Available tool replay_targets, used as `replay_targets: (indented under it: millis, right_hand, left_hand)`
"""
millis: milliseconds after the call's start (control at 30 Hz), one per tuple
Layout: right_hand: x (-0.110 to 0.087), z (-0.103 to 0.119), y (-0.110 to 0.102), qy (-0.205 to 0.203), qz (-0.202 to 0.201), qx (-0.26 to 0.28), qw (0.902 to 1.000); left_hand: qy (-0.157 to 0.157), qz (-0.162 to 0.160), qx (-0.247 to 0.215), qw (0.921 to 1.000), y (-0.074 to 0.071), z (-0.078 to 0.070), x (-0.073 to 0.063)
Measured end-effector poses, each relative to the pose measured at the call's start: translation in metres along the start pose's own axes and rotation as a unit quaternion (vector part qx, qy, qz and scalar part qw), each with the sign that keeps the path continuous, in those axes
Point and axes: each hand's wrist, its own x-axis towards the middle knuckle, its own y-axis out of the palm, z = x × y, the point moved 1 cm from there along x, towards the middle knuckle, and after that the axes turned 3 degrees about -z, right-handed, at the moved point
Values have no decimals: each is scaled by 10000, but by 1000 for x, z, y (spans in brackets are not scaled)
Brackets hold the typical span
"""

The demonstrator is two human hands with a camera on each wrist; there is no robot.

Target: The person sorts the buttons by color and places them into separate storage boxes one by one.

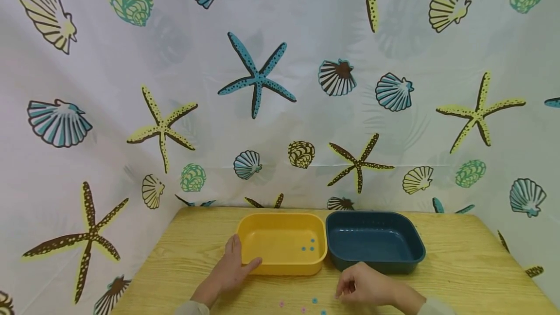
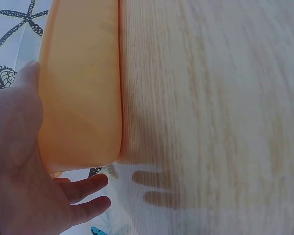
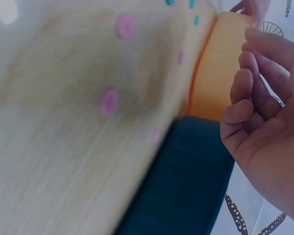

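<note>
My left hand point(image 1: 232, 269) rests on the near left corner of a yellow tub point(image 1: 280, 270), thumb along its front. Its other fingers reach along the tub's left side; two of them show straight in the left wrist view. Just in front of a dark blue tub point(image 1: 372, 261), my right hand point(image 1: 366, 286) hangs low over the table with fingers bent, thumb and index tips close together. I cannot tell whether a small pale piece at these tips is held. Small pink discs point(image 3: 109, 102) and teal discs point(image 1: 315, 300) lie on the table nearby.
Three teal discs point(image 1: 312, 240) lie inside the yellow tub, towards its right. The two tubs stand side by side at the back of the wooden table point(image 1: 459, 256). A white curtain point(image 1: 297, 111) with printed shells and starfish encloses the table at the back and sides.
</note>
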Motion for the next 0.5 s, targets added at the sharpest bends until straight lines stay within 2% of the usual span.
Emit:
replay_targets:
  millis: [167, 333, 500]
  right_hand:
    - [-8, -2, 7, -69, 306, 25, 9995]
    - [-15, -8, 11, 468, 632, 742, 9941]
    - [-19, -14, 14, 685, 758, 966, 9901]
  left_hand:
    - [-3, 24, -14, 10000, 0, 0, 0]
    - [-19, 63, -30, 10000, 0, 1, 1]
    - [-65, 67, 3, 10000, 0, 1, 2]
